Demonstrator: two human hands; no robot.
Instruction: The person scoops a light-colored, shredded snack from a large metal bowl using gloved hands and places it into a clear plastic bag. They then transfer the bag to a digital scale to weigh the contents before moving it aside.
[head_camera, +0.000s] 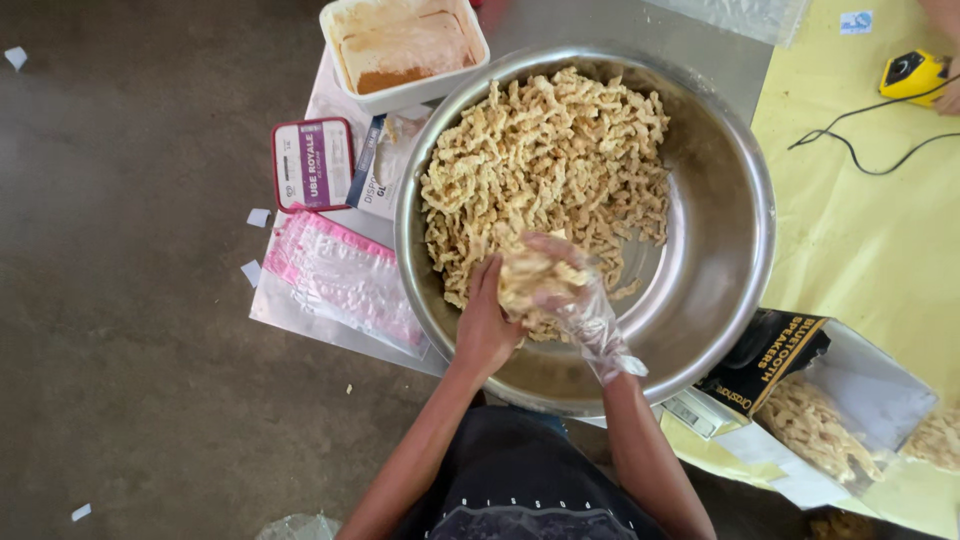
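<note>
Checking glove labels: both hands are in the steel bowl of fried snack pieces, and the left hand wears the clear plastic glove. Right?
Not quite. The head view shows the clear plastic glove on the right hand, which holds a clump of the fried snack pieces; the left hand is bare. Both hands are in the steel bowl, as you said.

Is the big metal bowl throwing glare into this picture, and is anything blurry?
Head view: the steel bowl shows only soft, pale reflections along its right wall, no harsh glare; light is even with faint shadows. The gloved right hand with its clump of crinkly snack pieces looks smeared by motion, while the bare left hand and the heap stay fairly sharp.
</note>
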